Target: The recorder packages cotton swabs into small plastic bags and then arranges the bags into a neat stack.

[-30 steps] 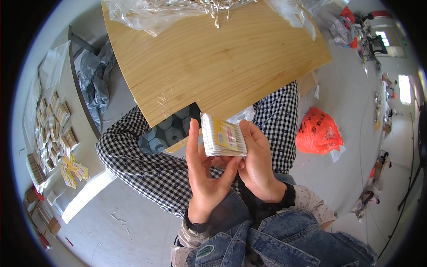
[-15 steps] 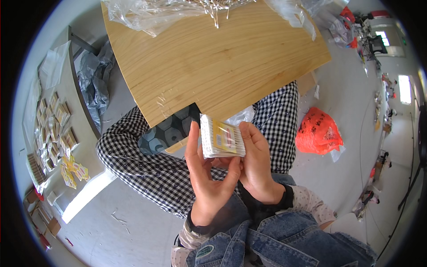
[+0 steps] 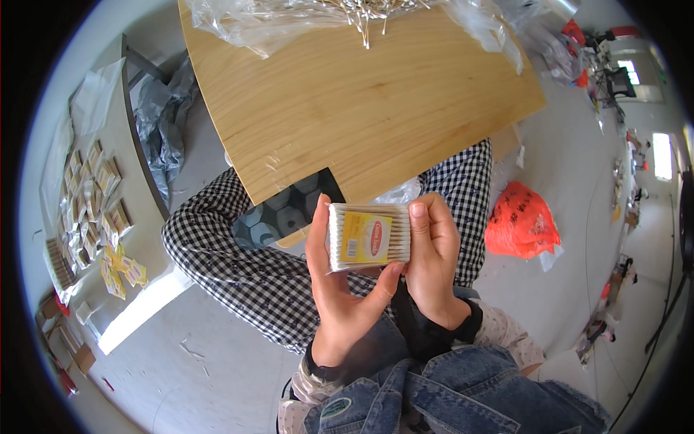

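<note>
At nine o'clock, small yellow packets (image 3: 90, 210) lie spread on a grey side surface (image 3: 137, 239), seemingly sorted. At centre, the left hand (image 3: 343, 289) cradles a clear rectangular pack of white cotton swabs with a yellow label (image 3: 369, 236) from below; the right hand (image 3: 434, 260) pinches its three-o'clock edge, label upward. The round wooden worktop (image 3: 347, 108) lies at twelve o'clock.

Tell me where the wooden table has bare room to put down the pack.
Bare wood runs across the table middle and near edge, between the plastic sheet with loose swabs at the far edge and the knees. The far edge is crowded.
</note>
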`<state>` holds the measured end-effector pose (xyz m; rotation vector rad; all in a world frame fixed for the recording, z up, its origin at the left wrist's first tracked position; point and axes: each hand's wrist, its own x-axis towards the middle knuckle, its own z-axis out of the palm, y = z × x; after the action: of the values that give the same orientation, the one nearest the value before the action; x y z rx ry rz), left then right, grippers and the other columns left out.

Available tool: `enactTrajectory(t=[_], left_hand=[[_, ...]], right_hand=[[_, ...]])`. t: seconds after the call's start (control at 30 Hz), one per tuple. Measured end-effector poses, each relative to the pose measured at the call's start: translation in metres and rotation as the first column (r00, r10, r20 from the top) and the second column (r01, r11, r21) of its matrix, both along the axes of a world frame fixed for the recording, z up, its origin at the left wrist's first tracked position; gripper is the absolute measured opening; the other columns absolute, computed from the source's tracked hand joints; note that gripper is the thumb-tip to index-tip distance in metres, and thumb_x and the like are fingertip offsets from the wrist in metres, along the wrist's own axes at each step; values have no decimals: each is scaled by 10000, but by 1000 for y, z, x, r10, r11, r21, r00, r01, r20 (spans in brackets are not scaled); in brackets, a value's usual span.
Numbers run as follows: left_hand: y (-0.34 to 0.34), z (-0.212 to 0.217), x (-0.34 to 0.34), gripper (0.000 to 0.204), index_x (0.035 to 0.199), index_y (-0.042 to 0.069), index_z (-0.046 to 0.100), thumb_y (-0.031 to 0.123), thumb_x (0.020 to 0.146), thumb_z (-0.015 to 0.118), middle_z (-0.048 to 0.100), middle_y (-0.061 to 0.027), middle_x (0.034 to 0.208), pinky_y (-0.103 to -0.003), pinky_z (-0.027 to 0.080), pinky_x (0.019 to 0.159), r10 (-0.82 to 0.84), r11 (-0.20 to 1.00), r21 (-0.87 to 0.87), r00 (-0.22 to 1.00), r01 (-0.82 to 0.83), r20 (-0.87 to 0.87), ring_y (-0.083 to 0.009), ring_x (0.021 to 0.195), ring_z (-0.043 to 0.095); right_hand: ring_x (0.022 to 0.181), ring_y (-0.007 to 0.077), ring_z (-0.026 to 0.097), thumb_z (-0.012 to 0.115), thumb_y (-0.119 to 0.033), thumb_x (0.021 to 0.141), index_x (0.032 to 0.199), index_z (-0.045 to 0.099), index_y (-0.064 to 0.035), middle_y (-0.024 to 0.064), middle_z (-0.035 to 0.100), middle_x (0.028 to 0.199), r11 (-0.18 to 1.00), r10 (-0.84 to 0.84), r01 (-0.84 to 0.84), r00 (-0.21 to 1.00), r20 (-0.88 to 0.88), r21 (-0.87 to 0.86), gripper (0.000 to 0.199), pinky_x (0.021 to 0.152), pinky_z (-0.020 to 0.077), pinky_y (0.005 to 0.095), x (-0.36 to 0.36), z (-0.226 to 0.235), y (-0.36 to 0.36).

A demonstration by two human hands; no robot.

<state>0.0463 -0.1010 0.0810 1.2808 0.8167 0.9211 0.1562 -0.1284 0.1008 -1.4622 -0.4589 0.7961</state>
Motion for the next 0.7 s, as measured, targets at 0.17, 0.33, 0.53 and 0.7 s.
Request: enactTrajectory(t=[0.17,0.33,0.53,0.7], left_hand=[[3,5,5,1020,1489,-8,157,37,720,825,261,-183,1525,-392,470,992,50,992,-122,997,-41,65,-268,1285,461],[15,-2,-5,956,1466,-10,213,121,747,830,456,-170,1354,-351,511,921,-30,975,-215,995,50,99,-240,1135,569],[22,2,-6,671,1295,5,391,278,820,779,588,-117,1088,-261,553,709,10,892,-438,964,111,266,-151,880,627],[18,-5,-9,677,1237,8,427,434,821,750,603,-114,1057,-259,551,686,43,829,-544,954,131,296,-149,777,638]], right_hand=[[449,14,406,467,-261,1033,919,489,-61,-19,525,647,995,19,-40,978,-208,-95,231,383,311,178,6,2,1],[433,33,410,502,-237,1019,1018,465,-42,0,526,606,970,27,-124,909,-417,-207,199,384,309,196,15,8,3],[422,55,412,520,-190,1007,1111,453,-27,5,495,556,964,125,-215,885,-449,-155,205,375,279,212,32,15,-1],[609,44,476,585,-194,973,1124,583,-21,42,583,806,933,349,-356,931,-108,-50,230,510,342,183,41,18,-12]])
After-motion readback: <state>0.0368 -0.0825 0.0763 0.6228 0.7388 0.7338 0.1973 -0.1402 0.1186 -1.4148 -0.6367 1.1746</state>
